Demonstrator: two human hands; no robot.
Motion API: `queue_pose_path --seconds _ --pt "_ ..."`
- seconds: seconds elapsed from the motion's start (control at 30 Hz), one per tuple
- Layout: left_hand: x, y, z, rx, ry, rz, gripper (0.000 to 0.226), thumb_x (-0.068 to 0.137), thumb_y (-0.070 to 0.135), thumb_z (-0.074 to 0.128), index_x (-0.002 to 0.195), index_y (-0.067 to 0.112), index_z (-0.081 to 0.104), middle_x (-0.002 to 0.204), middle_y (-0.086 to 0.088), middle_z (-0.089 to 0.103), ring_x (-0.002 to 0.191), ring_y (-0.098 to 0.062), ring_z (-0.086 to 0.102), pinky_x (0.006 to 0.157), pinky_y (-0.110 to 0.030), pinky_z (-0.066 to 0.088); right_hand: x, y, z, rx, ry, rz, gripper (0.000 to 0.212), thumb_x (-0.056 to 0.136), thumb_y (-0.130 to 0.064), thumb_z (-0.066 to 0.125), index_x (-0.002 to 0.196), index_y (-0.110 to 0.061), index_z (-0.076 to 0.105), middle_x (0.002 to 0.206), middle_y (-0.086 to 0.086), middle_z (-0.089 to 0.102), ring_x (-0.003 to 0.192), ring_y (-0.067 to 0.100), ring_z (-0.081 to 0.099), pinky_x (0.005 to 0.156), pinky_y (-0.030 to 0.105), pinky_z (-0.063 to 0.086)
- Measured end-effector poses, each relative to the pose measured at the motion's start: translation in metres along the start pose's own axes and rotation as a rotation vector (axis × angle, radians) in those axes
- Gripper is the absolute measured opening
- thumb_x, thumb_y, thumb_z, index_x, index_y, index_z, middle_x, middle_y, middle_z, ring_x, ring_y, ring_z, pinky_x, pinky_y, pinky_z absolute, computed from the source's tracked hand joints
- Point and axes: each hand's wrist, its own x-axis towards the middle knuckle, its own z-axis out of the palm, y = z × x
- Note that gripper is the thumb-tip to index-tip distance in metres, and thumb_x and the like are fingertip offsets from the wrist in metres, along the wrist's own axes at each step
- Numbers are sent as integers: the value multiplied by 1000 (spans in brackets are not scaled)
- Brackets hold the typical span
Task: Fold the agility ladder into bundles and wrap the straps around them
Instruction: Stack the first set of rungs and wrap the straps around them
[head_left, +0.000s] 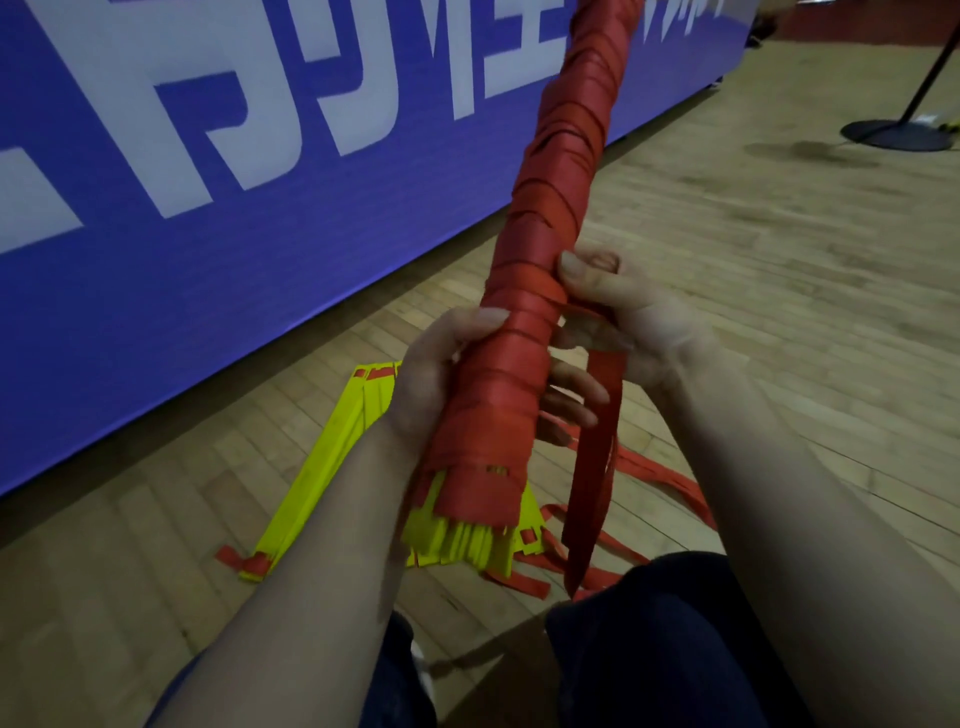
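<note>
Agility ladder bundle (545, 218) first, from the head camera, the only view I have. It is a long roll held up off the floor (779, 260) and tilted, with its lower end near the person's lap and its upper end running out at the top edge of the picture. Red strap covers it in crossing turns nearly all the way. Only the yellow rung ends (457, 545) stick out at the bottom.

I see the left hand (431, 374) clamped round the lower part of the roll. Its thumb lies across the front, and its fingers (576, 389) come round on the far side. The right hand (623, 312) sits just beside the roll, a little higher, and pinches the strap where it leaves the wraps. The two hands are close together with the roll between them. The loose strap tail (592, 467) hangs down from the right hand to the knee of the dark trousers (675, 649).

A second stack of yellow rungs (322, 467) lies flat on the floor below the hands, near the foot of a blue banner (208, 208) with large white letters. Loose red straps (665, 478) trail over the boards beside it. A black stand base (896, 134) rests on the floor at the upper right
</note>
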Motion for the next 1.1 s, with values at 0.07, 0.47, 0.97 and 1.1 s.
queue_pose_path --seconds 0.07,0.47,0.97,1.1 --pt "-2 5 7 105 60 1 50 84 50 56 104 5 63 97 -24 70 82 -34 68 63 -33 56 1 -3 -9 -18 121 -16 15 69 -26 66 73 -12 66 43 -9 44 23 0 31 29 10 20" --pt "9 -11 0 1314 567 -85 60 71 64 73 113 27 53 94 5 63 89 -22 65 70 -32 49 12 17 -19 -318 589 67 18 78 -16 79 78 -9 62 49 -8 48 41 6 28 39 22 15" --pt "-1 -2 -19 989 995 296 38 52 42 77 79 21 61 70 6 63 73 -27 63 68 -39 52 6 8 5 -517 379 -13 23 85 -23 73 100 -9 64 59 0 66 28 12 41 32 17 30" --pt "-3 3 -18 894 1005 276 36 57 36 85 81 23 62 72 9 62 73 -22 61 65 -32 45 2 6 6 -521 206 45 22 87 -28 66 82 -7 66 64 9 70 31 12 43 34 18 32"
